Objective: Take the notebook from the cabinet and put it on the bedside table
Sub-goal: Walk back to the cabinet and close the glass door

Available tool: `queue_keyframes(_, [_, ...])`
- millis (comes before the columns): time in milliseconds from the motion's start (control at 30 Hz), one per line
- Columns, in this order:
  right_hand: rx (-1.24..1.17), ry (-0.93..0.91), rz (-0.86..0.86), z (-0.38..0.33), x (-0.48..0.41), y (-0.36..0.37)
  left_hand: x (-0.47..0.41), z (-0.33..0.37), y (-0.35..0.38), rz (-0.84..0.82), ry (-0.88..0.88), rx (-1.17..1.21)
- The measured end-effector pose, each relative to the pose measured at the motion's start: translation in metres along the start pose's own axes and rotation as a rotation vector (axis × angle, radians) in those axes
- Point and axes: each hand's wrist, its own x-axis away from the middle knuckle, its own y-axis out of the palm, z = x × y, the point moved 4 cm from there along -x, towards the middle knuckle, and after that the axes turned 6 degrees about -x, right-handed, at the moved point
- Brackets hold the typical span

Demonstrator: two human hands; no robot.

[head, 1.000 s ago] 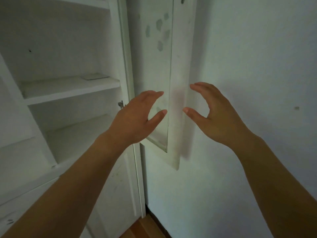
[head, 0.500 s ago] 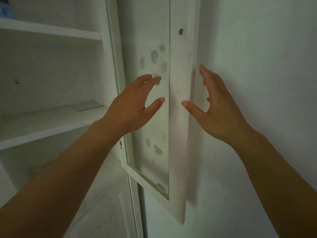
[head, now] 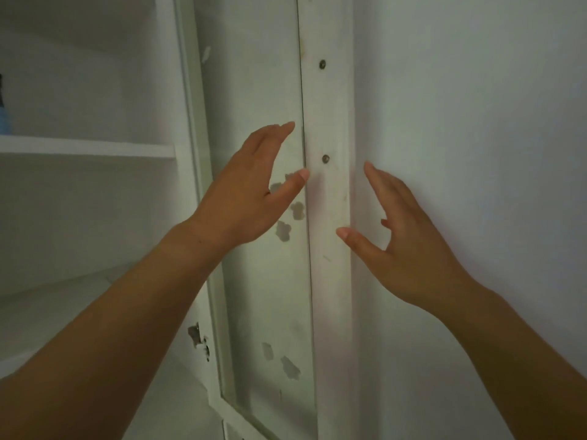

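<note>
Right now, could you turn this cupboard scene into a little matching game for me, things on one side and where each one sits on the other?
Things:
1. left hand
2. right hand
3. screws
4. hinge

Places:
A. on the white strip of the door's frame
B. low down, at the cabinet's edge by the left forearm
C. open, in front of the door's glass pane
D. open, between the door's edge and the wall

Pairs: 1-C, 2-D, 3-A, 4-B
</note>
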Motion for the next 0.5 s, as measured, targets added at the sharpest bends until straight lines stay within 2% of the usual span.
queue_keyframes(233, [-0.007, -0.04, -0.005, 0.002, -0.006, -0.001, -0.038, 0.015, -0.003, 0.066, 0.002, 0.019])
queue_keyframes(500, [-0.126, -0.089, -0.013, 0.008, -0.015, 0.007, -0.051, 0.037, 0.003, 0.176, -0.026, 0.027])
